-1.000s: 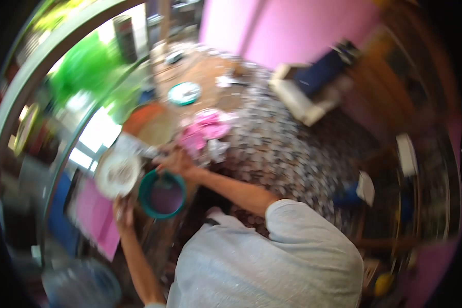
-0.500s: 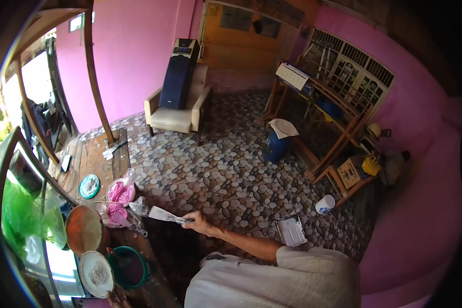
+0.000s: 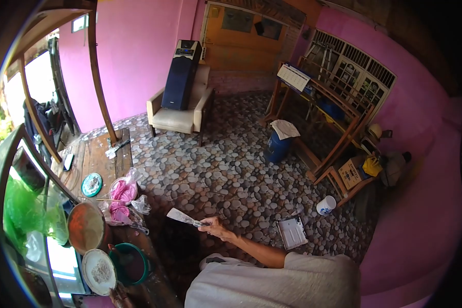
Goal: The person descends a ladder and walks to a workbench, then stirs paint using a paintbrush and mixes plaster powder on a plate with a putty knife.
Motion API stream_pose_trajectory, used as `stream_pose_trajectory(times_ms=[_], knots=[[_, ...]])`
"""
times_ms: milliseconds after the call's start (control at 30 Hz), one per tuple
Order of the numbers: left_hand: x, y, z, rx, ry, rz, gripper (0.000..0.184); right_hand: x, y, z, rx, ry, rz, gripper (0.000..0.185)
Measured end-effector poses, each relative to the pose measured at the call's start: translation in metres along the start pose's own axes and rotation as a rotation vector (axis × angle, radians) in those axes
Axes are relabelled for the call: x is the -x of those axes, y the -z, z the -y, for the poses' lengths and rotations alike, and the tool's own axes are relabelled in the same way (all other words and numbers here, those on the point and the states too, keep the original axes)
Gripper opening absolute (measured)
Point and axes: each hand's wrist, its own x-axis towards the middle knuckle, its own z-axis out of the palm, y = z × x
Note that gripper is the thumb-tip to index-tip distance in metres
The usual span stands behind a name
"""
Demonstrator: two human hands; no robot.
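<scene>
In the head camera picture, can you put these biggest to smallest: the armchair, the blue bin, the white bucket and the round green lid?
1. Armchair
2. Blue bin
3. White bucket and round green lid: these look nearly the same size, so I can't rank them.

So the speaker (image 3: 178,79) sits on the armchair (image 3: 175,117). Cloth (image 3: 285,129) is on the drum (image 3: 278,148), and the bucket (image 3: 131,264) is right beside the plate (image 3: 99,272).
</scene>
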Motion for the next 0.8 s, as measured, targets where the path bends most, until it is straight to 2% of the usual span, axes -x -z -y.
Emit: stream_pose_trajectory(times_ms=[67, 100, 133, 300, 333, 400, 733, 800], knots=[[-0.002, 0.009, -0.002, 0.04, 0.018, 0.006, 0.041, 0.001, -0.006, 0.014, 0.018, 0.038, -0.029, 0.031], [-0.003, 0.013, -0.001, 0.057, 0.014, 0.009, 0.041, 0.001, -0.007, 0.021, 0.018, 0.021, 0.038, 0.031], [-0.004, 0.021, 0.0, 0.018, -0.004, 0.002, 0.041, 0.003, -0.01, 0.032, 0.019, 0.003, 0.104, 0.031], [-0.005, 0.04, 0.008, -0.214, -0.093, -0.049, 0.043, -0.002, -0.018, 0.037, 0.038, 0.039, 0.152, 0.031], [0.0, 0.029, 0.005, -0.213, -0.095, -0.051, 0.043, -0.004, -0.02, 0.037, 0.032, 0.051, 0.163, 0.031], [0.012, -0.003, -0.005, -0.093, 0.028, -0.15, 0.043, -0.006, -0.021, 0.037, 0.048, 0.046, 0.167, 0.03], [0.008, 0.015, 0.002, -0.186, -0.092, -0.105, 0.045, -0.021, -0.028, 0.043, 0.033, 0.009, 0.205, 0.03], [0.008, 0.019, 0.004, -0.255, -0.138, -0.094, 0.045, -0.023, -0.033, 0.052, 0.089, 0.06, 0.21, 0.027]])
